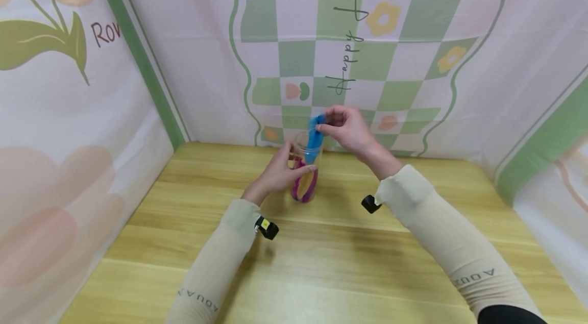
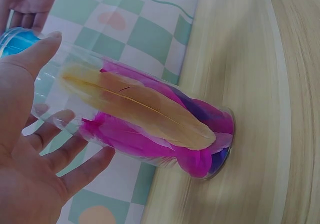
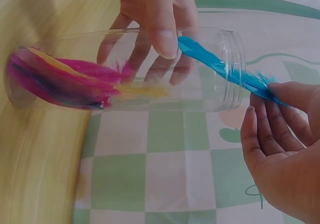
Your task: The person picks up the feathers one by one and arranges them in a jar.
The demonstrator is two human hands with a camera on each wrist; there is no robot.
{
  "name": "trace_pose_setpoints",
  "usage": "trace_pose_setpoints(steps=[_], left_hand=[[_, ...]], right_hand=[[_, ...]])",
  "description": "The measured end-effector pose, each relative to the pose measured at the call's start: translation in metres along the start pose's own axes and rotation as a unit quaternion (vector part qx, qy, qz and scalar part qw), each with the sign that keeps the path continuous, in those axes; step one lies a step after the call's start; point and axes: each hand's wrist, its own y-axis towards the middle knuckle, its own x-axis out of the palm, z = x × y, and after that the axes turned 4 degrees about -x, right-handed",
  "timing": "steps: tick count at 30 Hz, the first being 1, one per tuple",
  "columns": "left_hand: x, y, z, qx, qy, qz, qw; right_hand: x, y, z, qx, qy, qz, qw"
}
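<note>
A clear plastic jar (image 3: 200,102) with a ridged neck stands upright on the wooden table. Inside it lie magenta and purple feathers (image 2: 127,134) and a yellow-orange feather (image 2: 145,104), gathered toward the bottom. My left hand (image 1: 277,172) holds the jar's upper part, the thumb on one side and the fingers on the other. Above the mouth, my right hand (image 1: 351,130) pinches a bright blue feather (image 1: 314,139) between thumb and fingers. The blue feather's lower part reaches down through the opening into the jar, as the right wrist view shows.
The wood-grain table (image 1: 303,268) extends toward me and to both sides. Behind the jar hangs a cloth (image 1: 298,23) with a green-and-white check and flowers. Another printed cloth (image 1: 46,109) stands along the left side.
</note>
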Motion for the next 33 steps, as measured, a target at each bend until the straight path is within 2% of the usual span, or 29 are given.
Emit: trace_pose_setpoints(steps=[11, 17, 22, 33], left_hand=[[0.0006, 0.0010, -0.0039, 0.011, -0.004, 0.004, 0.9999], [0.0005, 0.0015, -0.0039, 0.014, -0.003, 0.002, 0.9999], [0.0001, 0.0018, -0.0037, 0.018, -0.001, 0.002, 0.9998], [0.0002, 0.0026, -0.0044, 0.021, -0.002, 0.004, 0.9998]], right_hand=[[0.0034, -0.0030, 0.0013, -0.008, -0.011, -0.033, 0.9994], [0.0056, -0.0031, -0.0005, -0.028, -0.025, -0.048, 0.9981], [0.0067, -0.0032, -0.0004, -0.046, -0.051, -0.048, 0.9965], [0.0085, -0.0034, 0.0042, -0.035, -0.115, -0.044, 0.9919]])
